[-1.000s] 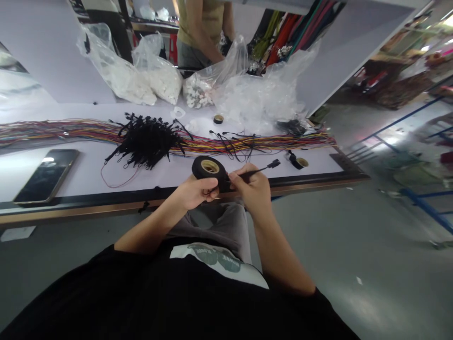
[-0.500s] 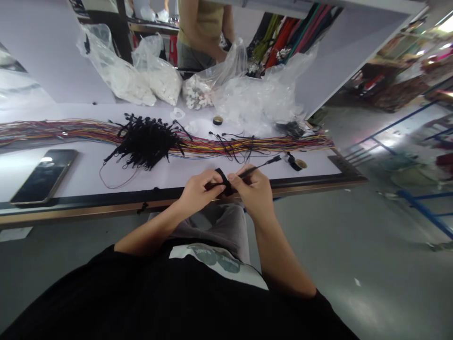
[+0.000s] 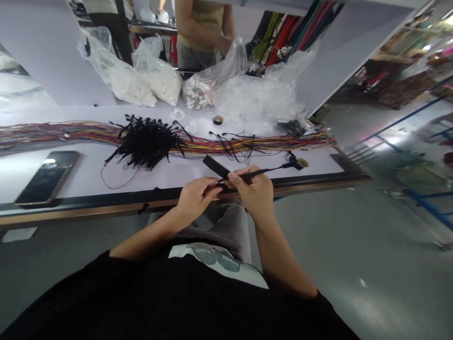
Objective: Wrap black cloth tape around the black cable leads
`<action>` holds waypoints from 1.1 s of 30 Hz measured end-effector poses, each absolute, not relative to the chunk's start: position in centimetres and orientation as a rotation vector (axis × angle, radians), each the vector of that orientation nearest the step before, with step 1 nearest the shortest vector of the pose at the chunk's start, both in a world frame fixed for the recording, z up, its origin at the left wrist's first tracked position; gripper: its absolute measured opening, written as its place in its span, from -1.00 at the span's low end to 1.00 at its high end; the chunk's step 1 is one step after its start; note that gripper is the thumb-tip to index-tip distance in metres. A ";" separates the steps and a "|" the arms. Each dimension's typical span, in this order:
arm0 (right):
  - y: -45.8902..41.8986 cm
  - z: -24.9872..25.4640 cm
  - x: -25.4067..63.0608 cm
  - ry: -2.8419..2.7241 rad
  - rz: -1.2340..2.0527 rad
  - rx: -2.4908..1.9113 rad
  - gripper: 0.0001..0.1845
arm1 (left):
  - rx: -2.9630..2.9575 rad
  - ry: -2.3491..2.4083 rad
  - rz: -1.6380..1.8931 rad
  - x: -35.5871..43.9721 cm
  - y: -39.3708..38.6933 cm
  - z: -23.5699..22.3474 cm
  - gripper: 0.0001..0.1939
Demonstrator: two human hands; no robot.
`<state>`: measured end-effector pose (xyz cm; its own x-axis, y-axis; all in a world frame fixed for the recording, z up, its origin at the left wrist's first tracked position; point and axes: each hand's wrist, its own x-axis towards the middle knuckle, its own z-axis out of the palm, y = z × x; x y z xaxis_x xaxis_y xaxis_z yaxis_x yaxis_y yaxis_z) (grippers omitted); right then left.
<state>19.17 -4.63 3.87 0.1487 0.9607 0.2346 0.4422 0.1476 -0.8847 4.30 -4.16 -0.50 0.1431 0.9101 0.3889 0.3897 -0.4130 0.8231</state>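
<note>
Over the table's front edge my left hand [image 3: 194,200] and my right hand [image 3: 255,194] meet, fingertips almost touching. A thin black cable [image 3: 271,169] runs through the right hand, and its connector end points right, towards a roll of black tape [image 3: 301,164]. My left thumb and index finger pinch the cable's other end. A flat black strip of tape [image 3: 215,166] sticks up to the left from my right fingertips; its lower end is hidden there. Left of the hands lies a heap of black cable ends [image 3: 146,141].
A long bundle of coloured wires [image 3: 269,143] crosses the table. Behind it stand plastic bags of white parts [image 3: 164,85] and another tape roll [image 3: 218,120]. A phone [image 3: 47,178] lies at the left. Beyond the opening, a person in a yellow top [image 3: 205,28] works.
The black strip, earlier folded between both hands, now stretches up and left from my right fingers. My left hand has shifted slightly down and left. The connector end has moved right.
</note>
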 end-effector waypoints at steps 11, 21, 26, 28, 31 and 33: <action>-5.2 3.2 18.9 -1.513 0.474 -1.469 -0.79 | 1.011 0.802 0.894 4.0 -2.6 -1.2 -0.74; -4.6 3.9 20.2 -1.506 0.551 -1.482 -0.82 | 0.755 0.469 1.041 4.3 -0.7 -2.2 -0.67; -4.5 4.1 21.4 -1.444 0.586 -1.509 -0.80 | 0.809 0.539 1.124 3.9 -0.9 -2.1 -0.63; -4.6 4.0 21.2 -1.480 0.631 -1.445 -0.80 | 0.861 0.545 1.008 4.1 -1.0 -2.1 -0.67; -4.9 3.9 20.4 -1.525 0.667 -1.370 -0.80 | 0.852 0.499 0.920 4.6 -1.1 -2.2 -0.59; -5.0 3.8 19.8 -1.584 0.685 -1.350 -0.80 | 0.839 0.480 0.895 4.9 -1.2 -2.2 -0.50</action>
